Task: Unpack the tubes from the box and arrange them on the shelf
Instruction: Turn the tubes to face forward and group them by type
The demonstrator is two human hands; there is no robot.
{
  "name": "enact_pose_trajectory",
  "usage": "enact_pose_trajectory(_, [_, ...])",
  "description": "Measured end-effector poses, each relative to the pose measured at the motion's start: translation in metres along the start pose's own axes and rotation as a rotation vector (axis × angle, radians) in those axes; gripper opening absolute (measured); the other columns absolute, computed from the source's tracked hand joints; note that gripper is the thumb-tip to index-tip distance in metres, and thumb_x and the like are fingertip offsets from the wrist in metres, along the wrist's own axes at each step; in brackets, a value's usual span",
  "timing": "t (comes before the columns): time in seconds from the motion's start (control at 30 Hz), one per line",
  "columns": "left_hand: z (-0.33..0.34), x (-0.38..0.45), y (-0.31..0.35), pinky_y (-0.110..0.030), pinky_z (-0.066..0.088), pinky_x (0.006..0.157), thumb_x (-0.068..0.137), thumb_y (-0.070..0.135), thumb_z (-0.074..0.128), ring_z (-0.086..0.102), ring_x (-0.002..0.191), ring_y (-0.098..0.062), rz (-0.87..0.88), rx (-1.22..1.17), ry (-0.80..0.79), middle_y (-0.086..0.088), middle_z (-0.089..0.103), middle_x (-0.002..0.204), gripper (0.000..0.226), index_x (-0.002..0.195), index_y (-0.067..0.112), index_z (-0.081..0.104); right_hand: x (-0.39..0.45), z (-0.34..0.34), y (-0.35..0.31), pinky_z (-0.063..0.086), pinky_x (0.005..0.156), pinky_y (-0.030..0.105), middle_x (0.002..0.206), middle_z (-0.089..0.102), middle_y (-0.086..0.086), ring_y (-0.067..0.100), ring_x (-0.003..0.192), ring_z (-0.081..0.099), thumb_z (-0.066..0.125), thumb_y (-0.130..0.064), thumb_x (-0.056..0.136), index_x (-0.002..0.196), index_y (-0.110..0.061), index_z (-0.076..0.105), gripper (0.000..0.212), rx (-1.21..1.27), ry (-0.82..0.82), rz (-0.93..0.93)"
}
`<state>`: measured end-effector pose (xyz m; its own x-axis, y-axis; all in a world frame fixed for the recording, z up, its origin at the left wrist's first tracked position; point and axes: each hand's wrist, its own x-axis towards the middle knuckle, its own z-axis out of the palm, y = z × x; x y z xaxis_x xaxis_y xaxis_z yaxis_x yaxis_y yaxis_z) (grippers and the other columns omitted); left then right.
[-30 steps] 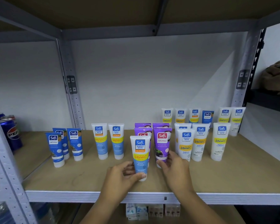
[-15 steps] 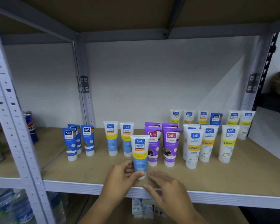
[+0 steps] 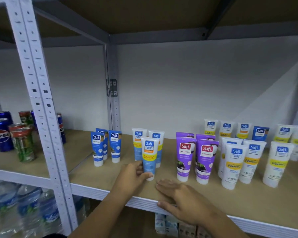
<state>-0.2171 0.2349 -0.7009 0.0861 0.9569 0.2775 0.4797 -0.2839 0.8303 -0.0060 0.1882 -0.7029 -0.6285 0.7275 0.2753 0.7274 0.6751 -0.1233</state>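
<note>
A light-blue and yellow Safi tube (image 3: pixel 149 157) stands cap-down on the wooden shelf (image 3: pixel 230 201), in front of two matching tubes (image 3: pixel 138 145). My left hand (image 3: pixel 132 176) grips its lower part with thumb and fingers. My right hand (image 3: pixel 181 198) lies flat on the shelf's front edge with straight fingers and holds nothing. Dark-blue tubes (image 3: pixel 107 146) stand to the left. Purple tubes (image 3: pixel 196 158) and white-and-yellow tubes (image 3: pixel 251 160) stand to the right. The box is not in view.
A white perforated upright (image 3: pixel 41 103) rises at the left. Beyond it stand soda cans (image 3: pixel 9 134). Water bottles (image 3: pixel 24 208) fill the shelf below. Small cartons (image 3: pixel 172 225) sit under the shelf edge. Bare board lies along the front right.
My left hand has carried the light-blue tube leftwards, away from the purple tubes, to stand before the two matching ones. My right hand has left the purple tube and drawn back to the shelf edge.
</note>
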Motion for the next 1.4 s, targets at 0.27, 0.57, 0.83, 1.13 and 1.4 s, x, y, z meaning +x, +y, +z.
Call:
enact_pose_trajectory(0.27, [0.007,0.012,0.005,0.001,0.044,0.070,0.079,0.019,0.081,0.065,0.081,0.016,0.010,0.003,0.026,0.022,0.069,0.083,0.030,0.107,0.021,0.072,-0.003,0.005,0.003,0.005,0.111,0.005,0.160,0.026,-0.012,0.000,0.147,0.019,0.039,-0.058,0.098,0.152,-0.027,0.032,0.063,0.017,-0.017,0.026])
enact_pose_trajectory(0.57, [0.017,0.019,0.003,-0.001,0.044,0.068,0.076,0.019,0.083,0.066,0.082,0.010,0.040,0.000,0.089,0.008,0.076,0.090,0.032,0.107,0.016,0.074,-0.003,0.005,0.003,0.001,0.111,0.006,0.158,0.031,-0.009,0.002,0.147,0.022,0.028,-0.064,0.092,0.150,-0.024,0.036,0.071,0.050,-0.005,0.033])
enact_pose_trajectory(0.83, [0.019,0.021,-0.001,-0.003,0.047,0.069,0.074,0.025,0.084,0.067,0.081,0.008,0.012,0.008,0.109,0.009,0.074,0.091,0.037,0.108,0.016,0.072,-0.003,0.004,0.003,-0.001,0.109,0.002,0.157,0.033,-0.009,0.002,0.146,0.023,0.038,-0.059,0.095,0.150,-0.023,0.038,0.065,0.055,-0.003,0.027])
enact_pose_trajectory(1.13, [0.022,0.018,-0.001,-0.001,0.046,0.068,0.076,0.026,0.084,0.065,0.082,0.012,0.016,0.022,0.128,0.010,0.073,0.092,0.036,0.107,0.015,0.071,-0.004,0.004,0.002,0.000,0.107,0.000,0.157,0.033,-0.011,0.001,0.145,0.023,0.046,-0.055,0.096,0.149,-0.024,0.038,0.062,0.084,0.011,0.038])
enact_pose_trajectory(1.4, [0.019,-0.005,0.004,-0.024,0.058,0.075,0.078,0.030,0.082,0.066,0.079,-0.002,0.092,0.029,0.310,0.010,0.071,0.085,0.026,0.098,0.021,0.068,-0.004,-0.017,0.002,0.050,0.095,0.023,0.122,0.067,-0.018,0.000,0.107,0.062,0.058,-0.060,0.085,0.125,-0.028,0.065,0.051,0.262,0.114,0.181])
